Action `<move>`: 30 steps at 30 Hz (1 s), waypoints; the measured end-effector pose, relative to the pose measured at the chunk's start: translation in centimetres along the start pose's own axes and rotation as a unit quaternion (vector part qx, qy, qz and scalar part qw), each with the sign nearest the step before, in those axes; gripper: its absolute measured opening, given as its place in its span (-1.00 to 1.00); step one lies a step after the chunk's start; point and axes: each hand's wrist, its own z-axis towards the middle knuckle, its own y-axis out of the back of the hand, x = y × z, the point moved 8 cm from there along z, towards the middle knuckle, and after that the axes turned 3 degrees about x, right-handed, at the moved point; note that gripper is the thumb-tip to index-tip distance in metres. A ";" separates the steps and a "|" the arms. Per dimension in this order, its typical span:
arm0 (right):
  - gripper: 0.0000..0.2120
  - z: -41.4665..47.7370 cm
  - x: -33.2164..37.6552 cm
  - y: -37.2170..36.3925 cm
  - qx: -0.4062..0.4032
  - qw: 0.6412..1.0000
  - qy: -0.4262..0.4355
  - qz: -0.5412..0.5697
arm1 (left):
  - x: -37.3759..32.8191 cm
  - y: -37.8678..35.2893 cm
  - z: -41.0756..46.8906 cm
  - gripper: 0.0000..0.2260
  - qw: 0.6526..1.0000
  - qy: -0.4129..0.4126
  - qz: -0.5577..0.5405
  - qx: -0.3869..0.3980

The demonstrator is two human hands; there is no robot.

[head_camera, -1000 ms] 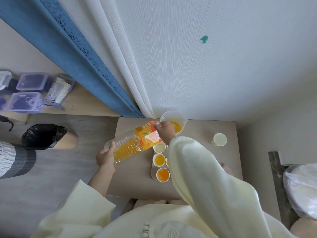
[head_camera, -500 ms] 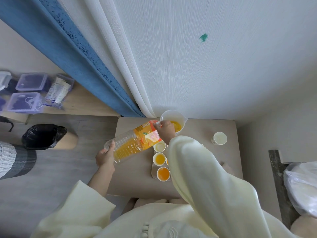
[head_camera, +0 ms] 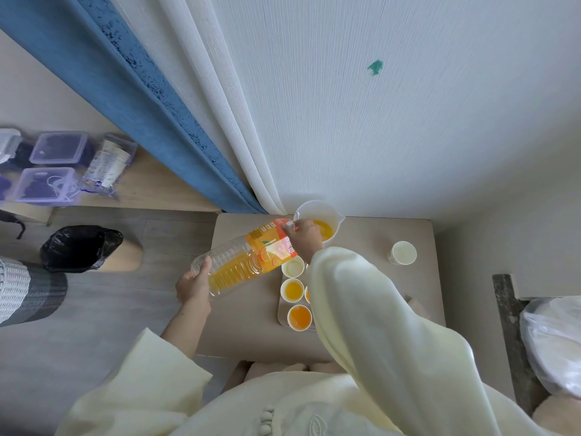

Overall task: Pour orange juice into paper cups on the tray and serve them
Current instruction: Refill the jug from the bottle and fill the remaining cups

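A large clear juice bottle [head_camera: 242,259] with an orange label lies tilted almost flat over the table's left part, its neck toward a white measuring jug [head_camera: 317,212] that holds some orange juice. My left hand [head_camera: 193,283] grips the bottle's base. My right hand [head_camera: 303,234] grips its neck end by the jug. Below the bottle, paper cups stand on a tray [head_camera: 280,313]: the far cup [head_camera: 293,267] looks pale, two nearer cups [head_camera: 292,289] [head_camera: 300,316] hold orange juice. My right sleeve hides the tray's right side.
A lone paper cup [head_camera: 403,252] stands at the table's [head_camera: 245,335] right back. Curtains hang behind the table. A black-bagged bin [head_camera: 80,247] stands on the floor at left, plastic boxes [head_camera: 47,184] on a shelf beyond. A white bag [head_camera: 553,341] lies at right.
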 end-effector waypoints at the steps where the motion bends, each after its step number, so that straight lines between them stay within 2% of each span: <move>1: -0.57 0.1 0.0 0.0 0.000 1.000 0.000 0.000 | 0.0 0.0 0.0 -0.46 1.000 0.000 -0.002 -0.002; 7: -0.57 0.2 -0.3 -0.1 0.005 1.000 0.002 -0.002 | -0.5 0.0 -0.5 -0.46 1.000 0.000 -0.013 0.000; 13: -0.57 0.3 -0.3 -0.2 -0.002 1.000 -0.001 0.009 | -0.5 0.1 -0.5 -0.34 1.000 0.007 -0.022 0.003; 30: -0.58 0.5 -0.5 0.0 0.000 1.000 -0.002 0.010 | -1.0 0.0 -1.3 -0.40 1.000 0.000 -0.006 -0.014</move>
